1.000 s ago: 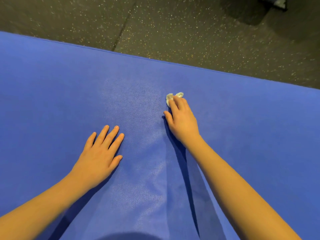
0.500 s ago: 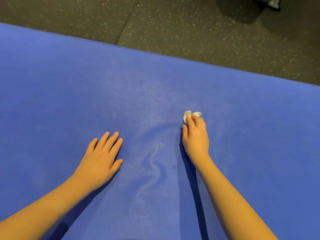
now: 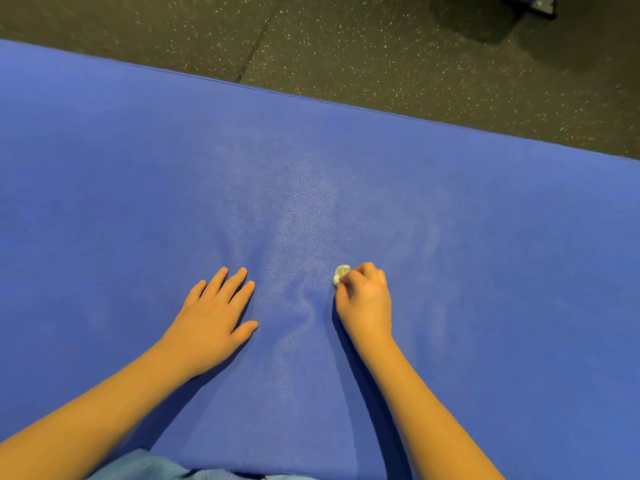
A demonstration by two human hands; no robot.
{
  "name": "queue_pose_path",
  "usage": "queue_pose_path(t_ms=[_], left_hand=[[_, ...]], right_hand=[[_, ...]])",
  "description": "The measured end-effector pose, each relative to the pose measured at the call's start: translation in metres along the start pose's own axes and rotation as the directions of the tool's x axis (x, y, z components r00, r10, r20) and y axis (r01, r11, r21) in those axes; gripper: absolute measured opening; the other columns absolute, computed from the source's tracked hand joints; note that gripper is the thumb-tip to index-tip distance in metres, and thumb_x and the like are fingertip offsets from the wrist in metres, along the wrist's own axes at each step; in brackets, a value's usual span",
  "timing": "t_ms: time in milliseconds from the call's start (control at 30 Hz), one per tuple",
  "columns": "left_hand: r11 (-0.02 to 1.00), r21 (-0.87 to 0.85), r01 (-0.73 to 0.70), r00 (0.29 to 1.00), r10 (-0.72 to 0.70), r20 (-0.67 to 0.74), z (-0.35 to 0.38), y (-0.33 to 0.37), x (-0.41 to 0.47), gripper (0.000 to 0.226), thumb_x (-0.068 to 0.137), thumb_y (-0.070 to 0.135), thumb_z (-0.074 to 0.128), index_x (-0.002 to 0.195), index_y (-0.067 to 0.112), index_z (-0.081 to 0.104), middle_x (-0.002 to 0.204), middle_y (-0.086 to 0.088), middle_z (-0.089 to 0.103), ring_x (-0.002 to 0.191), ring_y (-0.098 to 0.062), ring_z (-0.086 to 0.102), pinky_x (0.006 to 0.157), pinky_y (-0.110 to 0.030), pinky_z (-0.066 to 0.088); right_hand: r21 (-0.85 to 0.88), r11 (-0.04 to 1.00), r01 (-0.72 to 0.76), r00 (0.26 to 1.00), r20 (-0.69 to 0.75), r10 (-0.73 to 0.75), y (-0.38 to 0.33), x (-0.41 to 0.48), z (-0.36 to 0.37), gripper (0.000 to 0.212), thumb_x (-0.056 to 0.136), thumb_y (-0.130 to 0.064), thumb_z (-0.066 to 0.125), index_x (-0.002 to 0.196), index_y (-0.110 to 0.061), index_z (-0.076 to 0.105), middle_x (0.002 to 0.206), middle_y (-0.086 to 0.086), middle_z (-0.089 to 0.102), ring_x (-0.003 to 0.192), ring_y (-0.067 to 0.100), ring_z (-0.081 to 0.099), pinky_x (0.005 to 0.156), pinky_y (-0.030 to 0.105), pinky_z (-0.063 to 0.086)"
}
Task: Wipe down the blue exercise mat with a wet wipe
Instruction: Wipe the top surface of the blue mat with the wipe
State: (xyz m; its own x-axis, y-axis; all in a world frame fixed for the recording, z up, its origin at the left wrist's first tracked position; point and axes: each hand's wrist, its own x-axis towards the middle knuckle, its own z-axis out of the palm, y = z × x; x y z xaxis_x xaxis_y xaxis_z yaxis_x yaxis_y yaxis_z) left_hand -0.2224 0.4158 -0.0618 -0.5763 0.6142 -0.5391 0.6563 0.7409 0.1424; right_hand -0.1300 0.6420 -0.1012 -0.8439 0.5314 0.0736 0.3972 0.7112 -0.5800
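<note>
1. The left hand [image 3: 211,323] is laid flat on the blue exercise mat [image 3: 104,209], fingers straight and slightly spread.
2. A rippled, lighter patch is noted on the mat between the hands.
3. The wet wipe [image 3: 341,273] is bunched small on the mat, pinched under the curled fingertips of the right hand [image 3: 365,299], protruding at their left.

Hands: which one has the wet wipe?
The right hand, fingers curled on the wet wipe; the left hand lies flat and empty on the blue mat.
</note>
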Motion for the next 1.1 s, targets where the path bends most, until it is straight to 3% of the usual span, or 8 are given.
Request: queue_pose_path(t_ms=[100, 200, 300, 500, 700, 867, 1000, 1100], left_hand=[[1.0, 0.014, 0.02, 0.999, -0.02, 0.035, -0.001, 0.006, -0.007, 0.103, 0.063, 0.066, -0.017, 0.154, 0.023, 0.0, 0.161, 0.003, -0.012, 0.148, -0.021, -0.012, 0.119, -0.039, -0.001], [1.0, 0.016, 0.02, 0.999, -0.021, 0.031, 0.001, 0.005, -0.013, 0.101, 0.063, 0.066, -0.019, 0.154, 0.024, -0.002, 0.161, 0.005, -0.013, 0.148, -0.019, -0.014, 0.118, -0.038, -0.002], [1.0, -0.002, 0.025, 0.999, -0.025, 0.034, 0.004, 0.007, -0.015, 0.102, 0.063, 0.067, -0.018, 0.154, 0.024, -0.003, 0.16, 0.006, -0.014, 0.147, -0.018, -0.015, 0.119, -0.039, -0.003], [1.0, -0.008, 0.021, 0.999, -0.021, 0.028, 0.01, 0.009, -0.024, 0.102, 0.063, 0.07, -0.017, 0.154, 0.025, -0.003, 0.16, 0.006, -0.015, 0.147, -0.017, -0.016, 0.119, -0.04, -0.004], [0.999, -0.036, 0.015, 0.999, -0.017, -0.049, 0.02, 0.007, -0.031, 0.099, 0.067, 0.068, -0.016, 0.154, 0.025, 0.003, 0.161, 0.007, -0.009, 0.148, -0.016, -0.012, 0.119, -0.04, -0.003], [0.997, -0.08, 0.012, 0.993, -0.021, -0.115, 0.028, 0.005, -0.031, 0.097, 0.071, 0.069, -0.01, 0.154, 0.025, 0.01, 0.161, 0.007, 0.0, 0.148, -0.016, -0.006, 0.119, -0.041, -0.002], [0.995, -0.096, 0.007, 0.99, -0.02, -0.138, 0.03, 0.005, -0.034, 0.097, 0.071, 0.068, -0.009, 0.154, 0.024, 0.012, 0.161, 0.007, 0.002, 0.148, -0.016, -0.004, 0.118, -0.04, -0.001], [0.993, -0.118, 0.011, 0.988, -0.028, -0.151, 0.031, 0.005, -0.036, 0.097, 0.071, 0.068, -0.009, 0.154, 0.024, 0.013, 0.161, 0.008, 0.003, 0.148, -0.014, -0.004, 0.118, -0.039, -0.001]], right_hand=[[0.005, 0.98, 0.201, 0.963, 0.183, -0.198, 0.0, -0.017, -0.008, 0.016, 0.083, -0.005, 0.066, 0.068, -0.005, 0.062, 0.072, 0.007, 0.051, 0.066, 0.027, 0.048, 0.05, 0.029, 0.037], [-0.022, 0.998, 0.063, 0.992, 0.11, -0.061, 0.02, -0.015, -0.021, 0.014, 0.085, -0.006, 0.07, 0.071, -0.005, 0.066, 0.073, 0.003, 0.048, 0.07, 0.025, 0.047, 0.05, 0.028, 0.037], [-0.042, 0.996, -0.076, 0.997, -0.01, 0.076, 0.02, -0.025, -0.025, 0.014, 0.083, -0.003, 0.07, 0.071, -0.004, 0.065, 0.072, 0.0, 0.044, 0.07, 0.022, 0.043, 0.05, 0.015, 0.024], [0.048, 0.983, 0.175, 0.96, 0.213, -0.182, 0.003, -0.063, -0.035, 0.017, 0.088, -0.016, 0.06, 0.073, -0.008, 0.066, 0.07, 0.002, 0.052, 0.067, 0.021, 0.045, 0.054, 0.03, 0.041], [-0.006, 0.986, -0.165, 0.986, -0.005, 0.165, 0.013, -0.072, -0.047, 0.006, 0.087, -0.006, 0.064, 0.081, -0.004, 0.064, 0.075, -0.003, 0.046, 0.074, 0.022, 0.047, 0.059, 0.029, 0.034], [0.05, 0.998, 0.032, 0.991, 0.129, -0.038, -0.012, -0.112, -0.052, 0.005, 0.081, -0.012, 0.061, 0.082, -0.011, 0.066, 0.072, -0.01, 0.041, 0.068, 0.016, 0.045, 0.059, 0.02, 0.03], [-0.088, 0.994, -0.058, 0.989, 0.128, 0.069, 0.0, -0.118, -0.068, 0.035, 0.084, -0.003, 0.061, 0.118, -0.01, 0.065, 0.085, 0.007, 0.056, 0.083, 0.029, 0.055, 0.058, 0.035, 0.042], [-0.118, 0.991, -0.058, 0.996, 0.063, 0.066, -0.007, -0.126, -0.07, 0.028, 0.08, -0.002, 0.056, 0.102, -0.009, 0.07, 0.075, 0.004, 0.044, 0.069, 0.031, 0.053, 0.05, 0.031, 0.035]])
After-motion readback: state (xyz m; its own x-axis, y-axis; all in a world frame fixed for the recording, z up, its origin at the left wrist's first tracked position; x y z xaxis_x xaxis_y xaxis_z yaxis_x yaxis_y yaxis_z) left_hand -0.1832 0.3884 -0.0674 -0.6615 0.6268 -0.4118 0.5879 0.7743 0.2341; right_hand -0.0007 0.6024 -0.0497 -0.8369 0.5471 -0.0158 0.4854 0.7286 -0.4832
